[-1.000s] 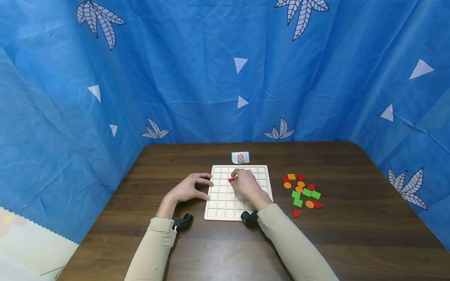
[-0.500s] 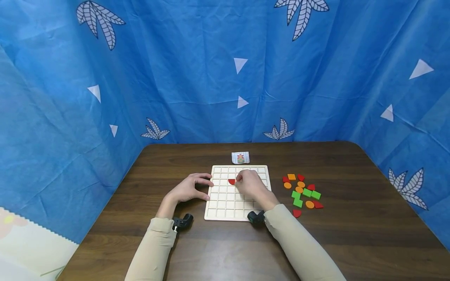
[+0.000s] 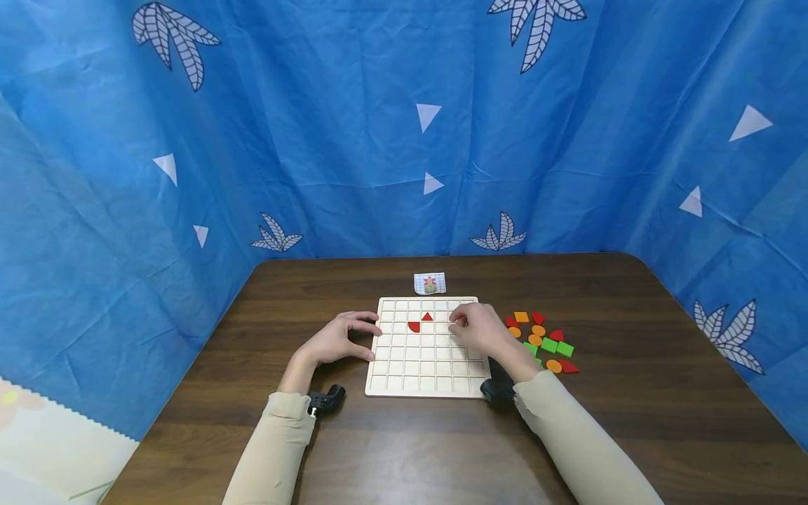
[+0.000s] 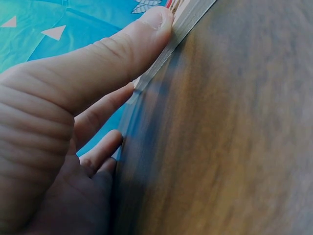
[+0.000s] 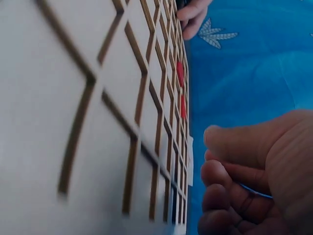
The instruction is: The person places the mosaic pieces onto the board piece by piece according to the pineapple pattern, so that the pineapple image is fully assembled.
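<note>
A pale wooden grid board (image 3: 398,368) lies in the middle of the table. Two red pieces sit in its upper cells: a rounded piece (image 3: 414,327) and, up and to its right, a small triangle (image 3: 427,317). My left hand (image 3: 337,338) steadies the board's left side, thumb and fingertips at the edge, as the left wrist view also shows at the board's rim (image 4: 188,25). Over the board's right part is my right hand (image 3: 486,330), its fingers loosely bent with nothing visible between thumb and fingertips. The right wrist view shows that thumb (image 5: 239,144) above bent fingers.
Right of the board lie loose flat pieces: red ones such as a pointed piece (image 3: 568,367), orange discs (image 3: 553,366), an orange square (image 3: 521,317) and green blocks (image 3: 564,349). My right arm covers some. A small printed pattern card (image 3: 429,283) lies behind the board. A blue curtain (image 3: 353,140) surrounds the table.
My right hand has let go of the red triangle and moved right across the board, uncovering both red pieces. My left hand stays at the board's left edge.
</note>
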